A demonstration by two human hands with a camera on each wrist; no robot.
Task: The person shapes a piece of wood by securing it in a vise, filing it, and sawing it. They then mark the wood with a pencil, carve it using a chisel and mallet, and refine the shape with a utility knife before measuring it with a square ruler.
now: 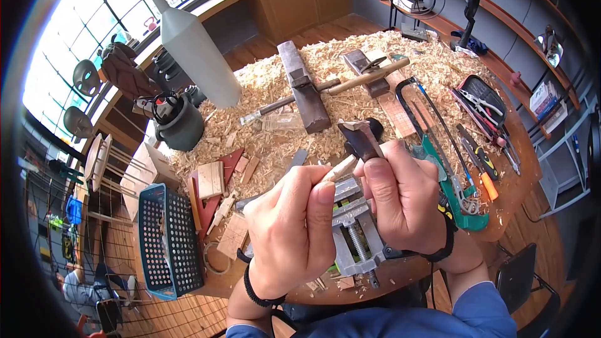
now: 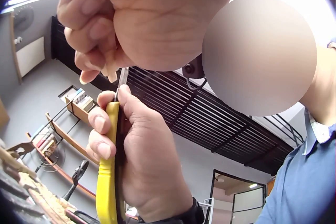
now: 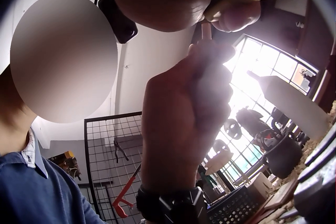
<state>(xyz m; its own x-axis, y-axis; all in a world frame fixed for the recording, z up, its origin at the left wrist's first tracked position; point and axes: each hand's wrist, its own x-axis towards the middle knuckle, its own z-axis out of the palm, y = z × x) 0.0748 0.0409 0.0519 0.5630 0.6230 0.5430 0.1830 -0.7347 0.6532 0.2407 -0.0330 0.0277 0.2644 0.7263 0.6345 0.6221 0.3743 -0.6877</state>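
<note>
Over the bench vise both hands meet in the head view. My left hand pinches a small, pale whittled wood stick between thumb and fingers. My right hand grips a utility knife, its dark side turned to the head camera. The left wrist view shows the knife's yellow handle in the right fist, and its metal blade beside the stick's end. In the right wrist view the stick juts up from the left hand's fingers; the knife there is mostly cut off by the frame.
Wood shavings cover much of the table. Two wooden planes, a mallet-like wooden handle and a green-handled saw lie beyond the hands. A perforated basket stands left, near wood offcuts; a tool pouch lies right.
</note>
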